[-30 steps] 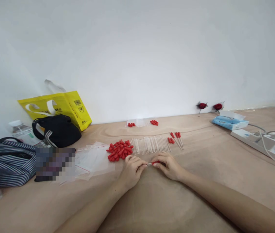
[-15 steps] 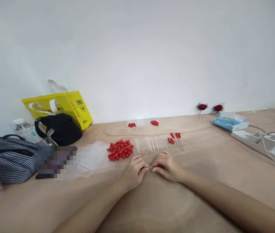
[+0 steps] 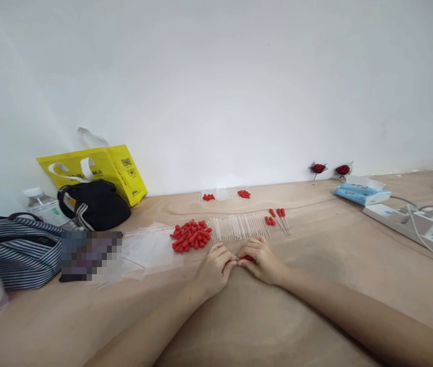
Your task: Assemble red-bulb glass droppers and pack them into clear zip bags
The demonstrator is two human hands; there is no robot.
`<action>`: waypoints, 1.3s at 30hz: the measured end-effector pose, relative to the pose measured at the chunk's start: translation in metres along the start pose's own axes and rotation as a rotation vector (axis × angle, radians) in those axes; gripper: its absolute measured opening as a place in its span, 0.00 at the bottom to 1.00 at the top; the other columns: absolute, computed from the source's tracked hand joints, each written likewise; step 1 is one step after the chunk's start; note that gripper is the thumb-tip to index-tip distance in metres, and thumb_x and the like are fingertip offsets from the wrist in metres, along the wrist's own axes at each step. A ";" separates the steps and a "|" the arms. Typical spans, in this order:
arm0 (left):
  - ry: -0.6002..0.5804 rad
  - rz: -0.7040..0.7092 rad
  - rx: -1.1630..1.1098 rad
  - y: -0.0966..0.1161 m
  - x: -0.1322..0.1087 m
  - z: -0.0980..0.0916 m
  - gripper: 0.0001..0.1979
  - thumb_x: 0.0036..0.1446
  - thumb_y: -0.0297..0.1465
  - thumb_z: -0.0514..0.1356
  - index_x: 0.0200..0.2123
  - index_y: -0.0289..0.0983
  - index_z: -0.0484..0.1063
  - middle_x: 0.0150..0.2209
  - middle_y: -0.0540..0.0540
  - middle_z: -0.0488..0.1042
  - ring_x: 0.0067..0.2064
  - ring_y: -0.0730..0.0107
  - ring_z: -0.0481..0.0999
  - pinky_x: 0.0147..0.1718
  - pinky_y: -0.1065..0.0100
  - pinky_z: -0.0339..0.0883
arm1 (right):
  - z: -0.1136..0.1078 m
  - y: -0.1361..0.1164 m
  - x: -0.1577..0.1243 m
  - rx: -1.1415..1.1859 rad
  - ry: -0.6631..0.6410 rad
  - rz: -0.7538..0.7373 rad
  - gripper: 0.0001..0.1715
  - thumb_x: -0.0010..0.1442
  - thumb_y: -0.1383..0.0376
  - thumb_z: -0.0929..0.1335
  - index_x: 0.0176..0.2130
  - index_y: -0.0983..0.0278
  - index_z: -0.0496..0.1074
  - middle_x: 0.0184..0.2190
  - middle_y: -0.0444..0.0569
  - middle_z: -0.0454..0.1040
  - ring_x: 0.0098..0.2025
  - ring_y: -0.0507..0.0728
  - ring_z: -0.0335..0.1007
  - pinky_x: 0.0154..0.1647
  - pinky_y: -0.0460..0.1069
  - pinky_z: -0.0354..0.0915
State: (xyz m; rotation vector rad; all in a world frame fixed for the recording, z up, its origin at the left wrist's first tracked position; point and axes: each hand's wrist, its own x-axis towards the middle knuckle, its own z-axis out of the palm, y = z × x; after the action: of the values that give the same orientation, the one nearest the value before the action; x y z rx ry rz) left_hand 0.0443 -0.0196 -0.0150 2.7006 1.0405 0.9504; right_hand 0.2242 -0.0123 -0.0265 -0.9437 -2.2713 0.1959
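My right hand (image 3: 259, 258) is closed around a red rubber bulb (image 3: 247, 258), partly hidden by the fingers. Fingertip to fingertip with it, my left hand (image 3: 216, 266) pinches a thin clear dropper tube, mostly out of sight, whose end meets the bulb's mouth. Just beyond the hands lies a row of clear dropper tubes (image 3: 238, 228). A pile of red rubber bulbs (image 3: 190, 236) sits at the left end of that row. To its right are several droppers (image 3: 283, 220) with red bulbs fitted on tubes, and two loose bulbs (image 3: 270, 220).
Clear zip bags (image 3: 151, 250) are spread left of the bulb pile. Farther left are a striped bag (image 3: 17, 250), a black pouch (image 3: 94, 204), a bottle (image 3: 44, 206) and a yellow bag (image 3: 132, 178). Packed bulbs (image 3: 244, 194) lie near the wall. Right: tissues (image 3: 361, 193), power strip (image 3: 396, 220).
My hands have come closer together, and less of the tube shows between the fingertips. The view has shifted slightly.
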 end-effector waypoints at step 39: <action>0.105 -0.083 0.063 0.001 -0.003 -0.009 0.10 0.57 0.30 0.51 0.29 0.38 0.72 0.21 0.52 0.67 0.28 0.72 0.67 0.44 0.58 0.50 | -0.012 0.009 -0.008 0.392 0.118 0.304 0.15 0.47 0.57 0.70 0.35 0.62 0.70 0.30 0.47 0.73 0.34 0.55 0.66 0.38 0.52 0.58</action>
State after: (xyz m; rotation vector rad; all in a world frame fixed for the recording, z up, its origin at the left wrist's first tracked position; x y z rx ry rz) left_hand 0.0381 -0.0233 -0.0092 2.6584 1.2116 1.0724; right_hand 0.2411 -0.0124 -0.0248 -1.0488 -1.8782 0.6729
